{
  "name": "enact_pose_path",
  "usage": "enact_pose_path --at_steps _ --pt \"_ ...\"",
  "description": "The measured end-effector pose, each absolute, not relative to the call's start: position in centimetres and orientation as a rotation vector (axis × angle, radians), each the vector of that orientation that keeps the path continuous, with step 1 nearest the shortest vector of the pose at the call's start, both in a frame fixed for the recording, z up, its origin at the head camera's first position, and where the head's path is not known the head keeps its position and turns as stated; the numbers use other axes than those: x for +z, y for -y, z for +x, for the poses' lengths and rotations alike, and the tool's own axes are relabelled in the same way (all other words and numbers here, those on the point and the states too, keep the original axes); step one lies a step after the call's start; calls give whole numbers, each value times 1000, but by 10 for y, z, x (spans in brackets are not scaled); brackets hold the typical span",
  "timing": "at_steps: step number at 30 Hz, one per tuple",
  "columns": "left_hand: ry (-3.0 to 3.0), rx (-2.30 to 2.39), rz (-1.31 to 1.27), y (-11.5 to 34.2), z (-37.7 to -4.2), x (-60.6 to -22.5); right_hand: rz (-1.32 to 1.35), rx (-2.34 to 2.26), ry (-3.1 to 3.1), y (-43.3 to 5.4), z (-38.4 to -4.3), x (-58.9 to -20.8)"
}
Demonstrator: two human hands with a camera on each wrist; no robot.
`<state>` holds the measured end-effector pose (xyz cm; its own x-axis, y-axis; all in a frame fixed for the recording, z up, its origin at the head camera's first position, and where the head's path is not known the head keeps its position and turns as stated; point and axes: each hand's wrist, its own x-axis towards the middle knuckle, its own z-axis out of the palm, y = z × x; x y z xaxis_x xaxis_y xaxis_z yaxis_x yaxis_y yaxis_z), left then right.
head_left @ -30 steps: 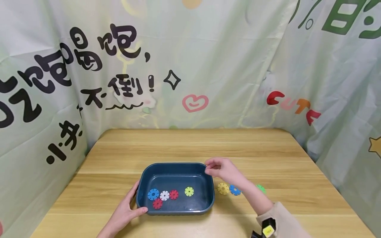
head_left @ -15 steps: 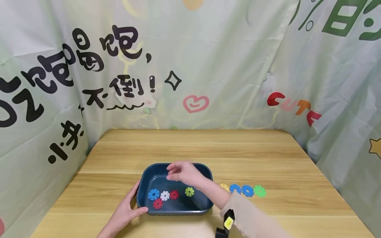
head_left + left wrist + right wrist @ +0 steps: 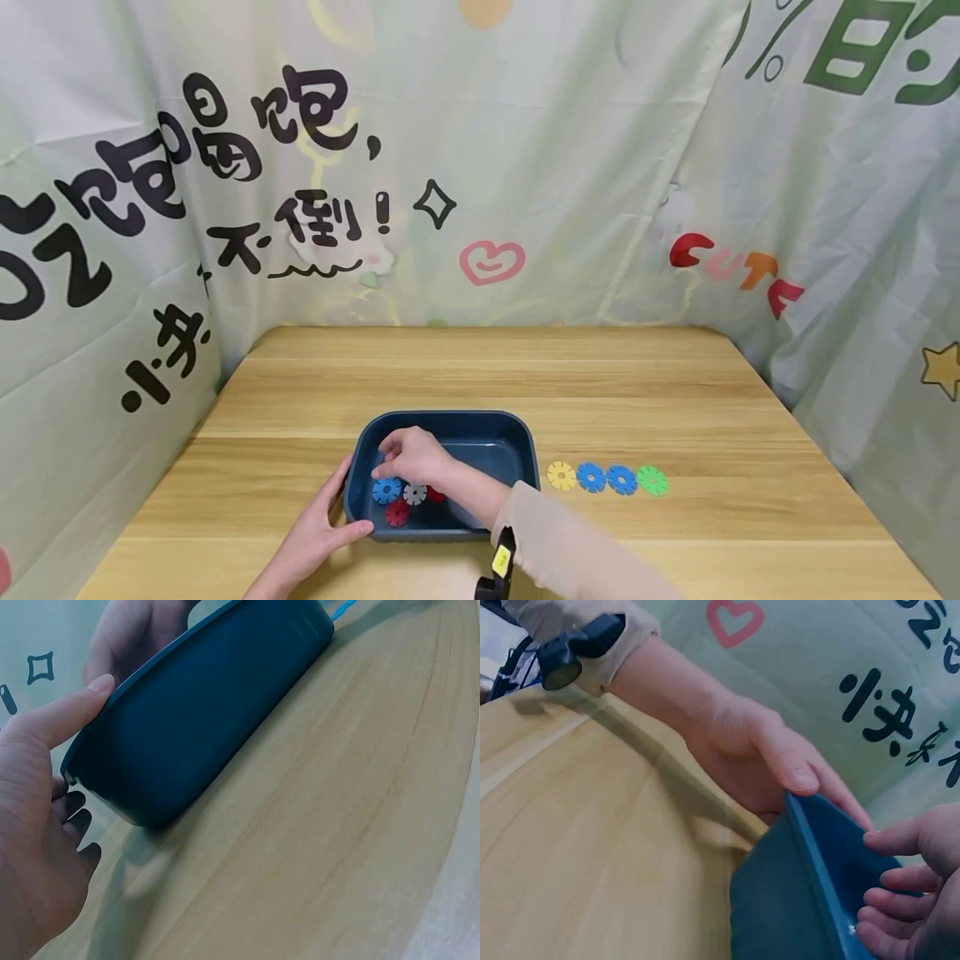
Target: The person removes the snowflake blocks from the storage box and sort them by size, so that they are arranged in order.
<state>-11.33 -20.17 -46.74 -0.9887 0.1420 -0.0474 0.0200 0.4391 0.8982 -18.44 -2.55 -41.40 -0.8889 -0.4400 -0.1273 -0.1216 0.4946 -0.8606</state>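
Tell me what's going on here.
A person's left hand grips the left end of a dark blue tray. Their right hand hangs over it, near a blue disc that lies inside with a white disc and two red discs. Four more discs form a row on the table to the right.

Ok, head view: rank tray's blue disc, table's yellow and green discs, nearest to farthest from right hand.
From the right hand:
1. Blue disc, inside tray, left side
2. Yellow disc, on table right of tray
3. Green disc, farther right on table
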Motion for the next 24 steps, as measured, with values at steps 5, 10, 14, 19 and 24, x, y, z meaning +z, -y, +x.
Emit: enact_pose_path --at_steps 5,10,14,19,24 --pt "-2554 1614 170 202 -114 -468 -461 -1223 -2480 36 -185 -423" --pt "-2522 1634 140 203 -114 -468 -407 -1247 -2478 42 -187 -431" --pt "-2496 1653 125 204 -115 -469 -441 -1196 -2533 44 -190 -437" --pt "-2491 1653 136 203 -116 -468 -574 -1028 -2659 44 -192 -443" --pt "-2490 1650 141 202 -116 -468 -647 -850 -2757 45 -189 -449"
